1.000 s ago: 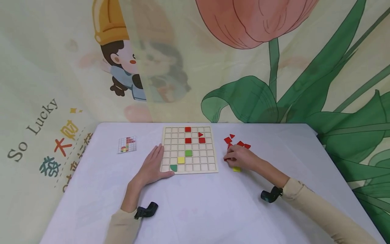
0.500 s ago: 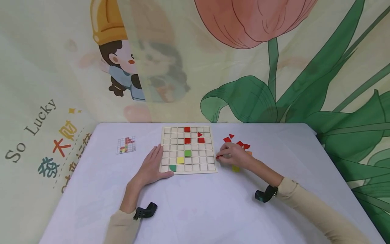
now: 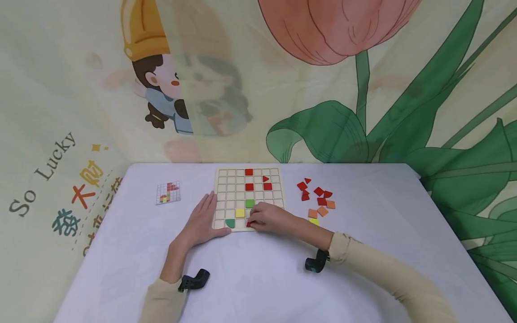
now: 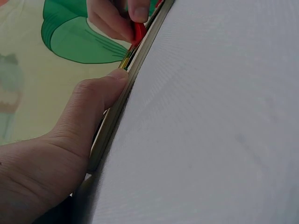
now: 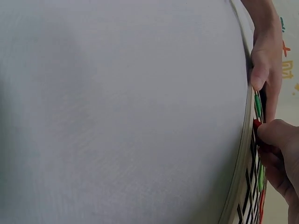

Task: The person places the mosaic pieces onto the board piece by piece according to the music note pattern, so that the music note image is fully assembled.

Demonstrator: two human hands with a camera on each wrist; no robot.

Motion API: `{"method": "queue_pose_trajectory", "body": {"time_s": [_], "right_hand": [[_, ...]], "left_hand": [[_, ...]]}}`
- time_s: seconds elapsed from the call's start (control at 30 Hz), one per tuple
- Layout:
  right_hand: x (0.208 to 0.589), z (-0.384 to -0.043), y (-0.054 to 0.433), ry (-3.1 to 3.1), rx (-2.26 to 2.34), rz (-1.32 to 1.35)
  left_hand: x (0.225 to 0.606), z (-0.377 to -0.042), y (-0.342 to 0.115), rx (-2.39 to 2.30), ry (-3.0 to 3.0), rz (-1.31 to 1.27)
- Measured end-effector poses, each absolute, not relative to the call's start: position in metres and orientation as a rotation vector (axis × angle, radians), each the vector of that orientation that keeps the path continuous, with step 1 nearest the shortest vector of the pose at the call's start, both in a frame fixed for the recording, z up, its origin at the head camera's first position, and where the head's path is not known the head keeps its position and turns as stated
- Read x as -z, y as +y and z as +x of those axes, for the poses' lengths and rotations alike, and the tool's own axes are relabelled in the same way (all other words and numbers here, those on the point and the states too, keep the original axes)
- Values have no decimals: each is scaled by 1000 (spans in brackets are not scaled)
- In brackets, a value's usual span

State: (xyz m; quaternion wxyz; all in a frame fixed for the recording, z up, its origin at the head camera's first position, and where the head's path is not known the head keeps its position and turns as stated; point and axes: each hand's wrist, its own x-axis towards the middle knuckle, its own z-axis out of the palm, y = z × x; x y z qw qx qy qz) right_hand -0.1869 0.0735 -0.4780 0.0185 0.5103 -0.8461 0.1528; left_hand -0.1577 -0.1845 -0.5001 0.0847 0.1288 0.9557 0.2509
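A wooden grid board (image 3: 274,200) lies in the middle of the table. Along its left side rests my left hand (image 3: 200,224), fingers straight, with the thumb touching the front edge near a dark green rounded piece (image 3: 230,223). My right hand (image 3: 272,217) pinches a small red piece (image 4: 139,32) between thumb and fingers over the front row, to the right of that green piece; its full shape is hidden. Elsewhere on the board sit a yellow square (image 3: 240,213), a light green square (image 3: 250,203), a red triangle (image 3: 265,179) and red squares (image 3: 267,186).
Right of the board, loose red pieces (image 3: 302,185), orange squares (image 3: 322,211) and a yellow piece (image 3: 313,221) lie scattered. A small printed pattern card (image 3: 168,193) is at the left on the white tablecloth (image 3: 250,287). Behind hangs a printed cloth (image 3: 315,85).
My right hand has carried the red piece leftward from the loose pieces to the board's front row, uncovering orange and red pieces. The left hand stays in place.
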Motion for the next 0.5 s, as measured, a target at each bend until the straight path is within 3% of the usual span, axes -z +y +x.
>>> {"method": "queue_pose_trajectory", "body": {"time_s": [0.5], "right_hand": [[476, -189, 70, -2644, -324, 1666]], "left_hand": [[502, -157, -184, -739, 2860, 380]]}}
